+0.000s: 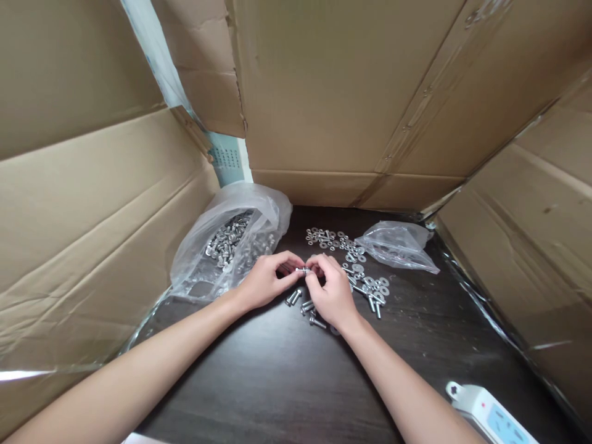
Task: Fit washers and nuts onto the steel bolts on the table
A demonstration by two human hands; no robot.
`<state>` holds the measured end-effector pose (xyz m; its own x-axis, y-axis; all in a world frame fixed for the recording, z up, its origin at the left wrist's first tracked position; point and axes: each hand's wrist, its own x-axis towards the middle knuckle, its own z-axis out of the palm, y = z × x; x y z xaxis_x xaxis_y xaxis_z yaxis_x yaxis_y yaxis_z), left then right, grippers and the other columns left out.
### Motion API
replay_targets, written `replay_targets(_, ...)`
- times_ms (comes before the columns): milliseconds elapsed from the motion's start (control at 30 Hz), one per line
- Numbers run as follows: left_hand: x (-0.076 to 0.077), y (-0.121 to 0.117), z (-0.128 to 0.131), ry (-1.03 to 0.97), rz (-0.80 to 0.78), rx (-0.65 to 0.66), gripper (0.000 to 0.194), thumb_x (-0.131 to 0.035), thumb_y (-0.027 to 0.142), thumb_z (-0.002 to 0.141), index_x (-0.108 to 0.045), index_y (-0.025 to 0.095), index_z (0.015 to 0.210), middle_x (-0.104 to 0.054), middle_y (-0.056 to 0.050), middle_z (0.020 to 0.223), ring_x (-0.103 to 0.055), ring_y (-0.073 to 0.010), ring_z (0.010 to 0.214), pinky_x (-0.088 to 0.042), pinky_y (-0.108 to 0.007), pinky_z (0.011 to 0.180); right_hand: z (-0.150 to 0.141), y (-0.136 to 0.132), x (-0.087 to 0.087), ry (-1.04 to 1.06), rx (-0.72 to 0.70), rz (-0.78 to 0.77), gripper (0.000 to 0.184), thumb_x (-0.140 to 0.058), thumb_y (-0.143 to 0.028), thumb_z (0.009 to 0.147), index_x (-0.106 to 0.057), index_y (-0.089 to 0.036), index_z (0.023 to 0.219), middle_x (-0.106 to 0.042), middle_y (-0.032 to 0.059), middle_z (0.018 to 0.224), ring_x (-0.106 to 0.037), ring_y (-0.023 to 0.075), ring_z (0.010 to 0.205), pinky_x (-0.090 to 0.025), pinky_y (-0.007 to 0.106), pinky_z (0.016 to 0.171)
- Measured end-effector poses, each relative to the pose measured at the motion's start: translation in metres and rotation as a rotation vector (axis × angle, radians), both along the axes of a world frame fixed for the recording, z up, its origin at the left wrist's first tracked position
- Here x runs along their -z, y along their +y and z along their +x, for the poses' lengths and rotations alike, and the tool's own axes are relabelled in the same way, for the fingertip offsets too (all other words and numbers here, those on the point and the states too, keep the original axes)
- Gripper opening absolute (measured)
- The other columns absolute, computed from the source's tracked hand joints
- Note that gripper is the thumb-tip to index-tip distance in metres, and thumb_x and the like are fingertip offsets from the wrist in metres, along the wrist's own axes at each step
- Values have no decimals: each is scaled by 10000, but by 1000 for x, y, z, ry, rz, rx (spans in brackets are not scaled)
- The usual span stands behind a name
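Observation:
My left hand (267,280) and my right hand (329,290) meet over the dark table (287,382), fingers pinched together on one small silver bolt (303,270) held between them. Just below the hands lie a few loose bolts (300,303). To the right of my right hand is a scatter of washers and bolts (372,288), with more washers (329,238) further back. A clear plastic bag (229,246) full of bolts lies open to the left of my left hand.
A smaller crumpled clear bag (398,245) lies at the back right. Cardboard walls (351,92) enclose the table on the left, back and right. A white power strip (490,414) sits at the front right corner.

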<state>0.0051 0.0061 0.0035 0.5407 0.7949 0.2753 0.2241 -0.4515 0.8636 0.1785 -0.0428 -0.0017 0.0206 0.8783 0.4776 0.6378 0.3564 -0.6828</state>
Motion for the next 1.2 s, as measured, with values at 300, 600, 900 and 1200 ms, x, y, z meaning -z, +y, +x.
replay_targets(300, 2, 2, 0, -23, -37, -13, 172, -689, 287, 907, -713, 167, 1027, -779, -45, 961, -723, -162, 852, -579, -275, 786, 0, -2, -1, 3, 4, 38, 120, -493, -172, 866, -589, -220, 919, -608, 35, 829, -561, 224, 808, -435, 369, 749)
replay_targets(600, 1, 1, 0, -31, -51, -8, 187, -688, 296, 902, -713, 158, 1026, -776, -52, 962, -719, -162, 851, -582, -278, 790, 0, -1, 0, -5, -1, 31, 108, -495, -169, 877, -587, -222, 897, -621, 35, 830, -561, 223, 811, -436, 371, 755)
replay_targets(900, -1, 0, 0, -25, -27, -12, 181, -681, 296, 910, -711, 162, 1027, -779, -52, 953, -725, -171, 849, -590, -281, 779, -1, -1, -2, -14, 3, 7, 112, -504, -181, 904, -573, -231, 832, -660, 43, 842, -559, 223, 816, -429, 364, 757)
replay_targets(1200, -1, 0, 0, -48, 28, -40, 178, -664, 294, 925, -660, 168, 1051, -758, -55, 961, -724, -169, 866, -593, -274, 777, 1, -2, -3, -86, -18, -72, 456, -350, -316, 1058, -459, -222, 625, -590, 11, 645, -519, 196, 717, -352, 348, 742)
